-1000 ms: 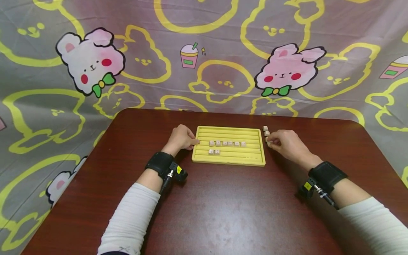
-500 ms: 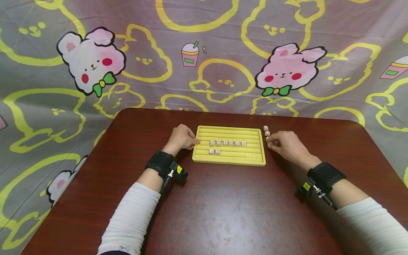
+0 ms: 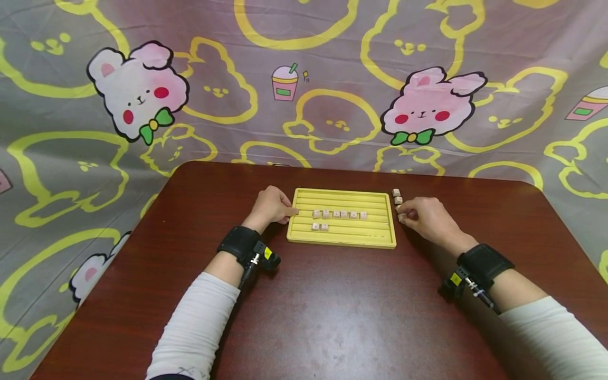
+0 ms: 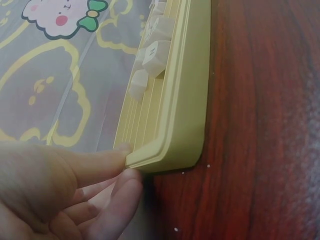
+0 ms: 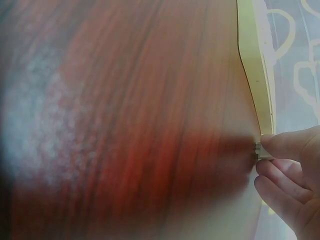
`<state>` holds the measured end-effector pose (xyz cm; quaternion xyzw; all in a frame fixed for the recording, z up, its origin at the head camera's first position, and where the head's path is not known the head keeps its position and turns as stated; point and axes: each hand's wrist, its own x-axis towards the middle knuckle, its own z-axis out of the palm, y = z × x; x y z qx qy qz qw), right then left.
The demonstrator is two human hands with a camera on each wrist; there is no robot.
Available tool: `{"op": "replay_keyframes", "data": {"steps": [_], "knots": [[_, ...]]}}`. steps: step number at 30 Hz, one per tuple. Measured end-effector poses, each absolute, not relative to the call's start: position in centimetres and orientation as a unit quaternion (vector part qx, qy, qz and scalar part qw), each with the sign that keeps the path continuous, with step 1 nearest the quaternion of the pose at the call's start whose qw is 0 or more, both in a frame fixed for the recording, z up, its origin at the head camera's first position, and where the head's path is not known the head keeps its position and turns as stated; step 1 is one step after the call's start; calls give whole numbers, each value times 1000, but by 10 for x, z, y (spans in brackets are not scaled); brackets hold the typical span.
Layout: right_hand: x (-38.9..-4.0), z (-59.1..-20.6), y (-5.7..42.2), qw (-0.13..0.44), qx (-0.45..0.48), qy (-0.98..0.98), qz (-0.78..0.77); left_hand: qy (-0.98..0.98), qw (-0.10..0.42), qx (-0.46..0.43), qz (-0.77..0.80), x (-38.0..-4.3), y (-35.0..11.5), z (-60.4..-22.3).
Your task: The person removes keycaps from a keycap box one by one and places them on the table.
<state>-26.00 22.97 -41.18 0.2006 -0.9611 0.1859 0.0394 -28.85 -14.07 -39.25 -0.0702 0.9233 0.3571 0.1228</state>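
A yellow ridged tray (image 3: 342,245) lies on the table with small white letter cubes (image 3: 344,215) in its grooves. Several form one row across the middle, and two more letter cubes (image 3: 320,227) sit in a groove nearer the front. My left hand (image 3: 269,206) pinches the tray's left rim; the left wrist view has thumb and finger at the tray's corner (image 4: 185,145). Just right of the tray, my right hand (image 3: 429,217) pinches a letter cube (image 5: 259,151) between thumb and finger, close to the table. Its fingers partly cover the cube.
Beyond my right fingertips, other white cubes (image 3: 397,196) stand in a short line beside the tray's right edge. The dark red-brown table (image 3: 323,306) reaches back to a patterned cloth (image 3: 332,79) hanging behind it.
My right hand has shifted slightly toward the front of the table, with thumb and finger together. My left hand stays on the tray's rim, and the tray's cubes keep their places.
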Motion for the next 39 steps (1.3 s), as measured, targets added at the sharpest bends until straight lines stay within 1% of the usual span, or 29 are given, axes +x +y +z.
{"op": "replay_keyframes", "data": {"steps": [7, 17, 29, 39], "knots": [[-259, -411, 229, 34, 196, -962, 185, 923, 120, -65, 359, -289, -141, -394], [-259, -411, 231, 40, 197, -961, 189, 923, 123, -70, 359, -290, -141, -395], [-256, -402, 234, 44, 199, -960, 192, 923, 118, -61, 362, -288, -142, -394], [-248, -398, 218, 38, 224, -956, 188, 921, 116, -58, 367, -286, -143, -395]]}}
